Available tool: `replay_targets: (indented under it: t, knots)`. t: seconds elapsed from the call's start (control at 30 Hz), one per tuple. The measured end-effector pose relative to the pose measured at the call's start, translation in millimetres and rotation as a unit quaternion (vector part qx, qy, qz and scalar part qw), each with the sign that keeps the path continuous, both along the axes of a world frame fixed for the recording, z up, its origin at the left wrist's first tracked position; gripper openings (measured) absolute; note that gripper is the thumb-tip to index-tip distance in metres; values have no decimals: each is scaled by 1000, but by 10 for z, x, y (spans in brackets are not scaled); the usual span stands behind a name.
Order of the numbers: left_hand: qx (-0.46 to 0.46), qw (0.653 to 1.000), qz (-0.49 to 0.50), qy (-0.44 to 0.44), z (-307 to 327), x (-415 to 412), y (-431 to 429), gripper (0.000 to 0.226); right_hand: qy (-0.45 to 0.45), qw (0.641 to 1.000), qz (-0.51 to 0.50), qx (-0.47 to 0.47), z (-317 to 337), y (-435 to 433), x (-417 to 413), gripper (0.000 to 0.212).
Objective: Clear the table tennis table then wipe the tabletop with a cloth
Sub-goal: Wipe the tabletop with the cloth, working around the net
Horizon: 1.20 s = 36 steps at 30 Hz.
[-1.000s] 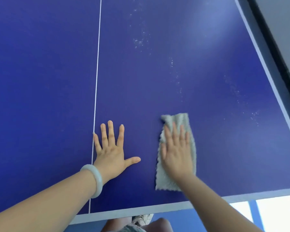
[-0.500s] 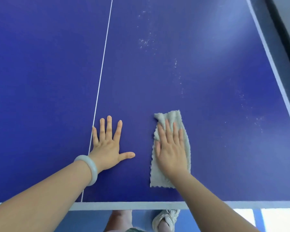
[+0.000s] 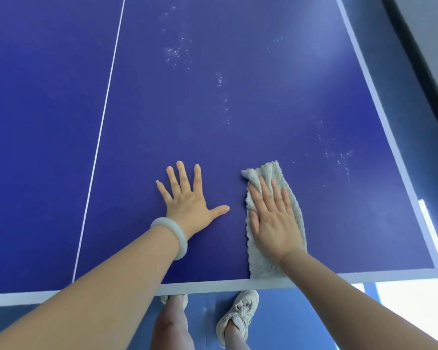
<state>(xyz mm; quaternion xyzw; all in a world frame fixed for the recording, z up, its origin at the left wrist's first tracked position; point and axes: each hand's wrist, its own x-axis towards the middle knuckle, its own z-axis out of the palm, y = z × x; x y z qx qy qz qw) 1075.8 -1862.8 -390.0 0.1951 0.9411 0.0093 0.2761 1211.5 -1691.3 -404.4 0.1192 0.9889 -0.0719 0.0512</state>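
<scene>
**A:** Where was the cloth?

**B:** The grey cloth (image 3: pixel 261 263) lay flat on the blue desk (image 3: pixel 213 109), under the right hand (image 3: pixel 273 221). Its near end touched the white border (image 3: pixel 213 284) along the desk's near edge. Its far end stuck out beyond the fingertips.

**A:** How did that hand sit?

**B:** Released: fingers straight and close together, palm pressing down on the cloth, nothing curled round it.

**A:** And the other one?

**B:** The left hand (image 3: pixel 187 205) lay just left of the right hand, flat on bare desk with its fingers spread. Its thumb pointed toward the cloth without touching it. A pale bracelet (image 3: pixel 173 234) sat at the wrist.

**A:** Anything further out?

**B:** A thin white line (image 3: pixel 104 117) ran well to the left of the left hand. Pale specks (image 3: pixel 175 50) dotted the surface beyond both hands. Below the desk edge, a light shoe (image 3: pixel 238 317) stood on the blue floor.
</scene>
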Motion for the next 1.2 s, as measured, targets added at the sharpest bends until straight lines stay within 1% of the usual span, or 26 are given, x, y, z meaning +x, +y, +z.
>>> replay_targets:
  t: [0.07,0.17,0.23,0.27,0.3,0.33,0.4,0.43,0.47,0.5,0.53,0.6,0.63,0.67,0.7,0.73,0.77,0.83,0.87,0.9,0.93,1.0,1.03,1.1,1.17,1.2]
  knots:
    - [-11,1000,6,-9,-35,23,42,125,3,997,83,-7,-41,0,273,56]
    - [-7,1000,13,-14,-32,17,27,124,15,972,234,-14,-78,286,573,57]
    - [-9,1000,17,-18,-12,12,42,122,4,963,268,3,-65,631,442,58]
    - [-9,1000,18,-22,-3,11,47,122,3,970,241,14,-50,791,315,57]
    - [-10,999,17,-25,5,13,50,122,7,984,177,16,-29,927,177,55]
    - [-13,999,16,-28,9,11,55,122,7,996,84,11,-3,1012,39,54]
    - [-19,999,17,-34,17,12,63,123,10,994,-103,-15,9,961,-198,56]
    - [-21,999,17,-35,22,14,63,123,14,989,-146,-19,1,822,-261,57]
    - [-23,999,16,-36,27,14,66,123,24,990,-141,-14,-25,643,-266,57]
    - [-24,999,16,-37,29,14,68,123,29,996,-89,-8,-54,454,-208,57]
    - [-25,999,15,-39,32,11,70,124,30,999,-9,-11,-77,305,-100,56]
    - [-26,999,14,-39,29,6,77,124,27,990,140,-20,-97,304,138,55]
    - [-26,999,13,-36,24,2,75,123,23,983,183,-23,-74,455,173,55]
    - [-26,999,12,-34,23,-1,72,123,21,980,198,-11,-61,650,149,56]
    - [-26,999,11,-35,23,2,70,122,24,983,181,10,-53,850,94,56]
    - [-25,999,11,-35,23,8,71,122,19,992,122,24,-36,1037,8,56]
    - [-24,999,10,-34,21,13,74,122,12,999,25,22,-14,1192,-83,56]
    - [-25,999,10,-32,21,14,79,123,9,988,-156,-17,12,1263,-236,57]
    - [-27,999,11,-31,23,11,76,123,11,979,-198,-33,15,1151,-285,57]
    - [-27,999,11,-30,24,9,74,123,17,980,-197,-32,-4,969,-278,57]
    - [-24,999,10,-29,23,11,69,122,26,987,-158,-22,-34,753,-210,56]
    - [-18,999,11,-28,21,6,68,122,28,999,-23,-13,-55,379,65,56]
    - [-17,999,13,-28,25,5,73,122,23,999,45,-15,-61,287,247,56]
    - [-16,999,16,-28,39,10,86,123,9,990,141,-26,-52,362,512,56]
    - [-19,999,17,-31,54,17,88,123,14,986,166,-10,-42,661,537,56]
    - [-26,999,16,-35,61,14,86,123,15,991,136,2,-28,806,471,55]
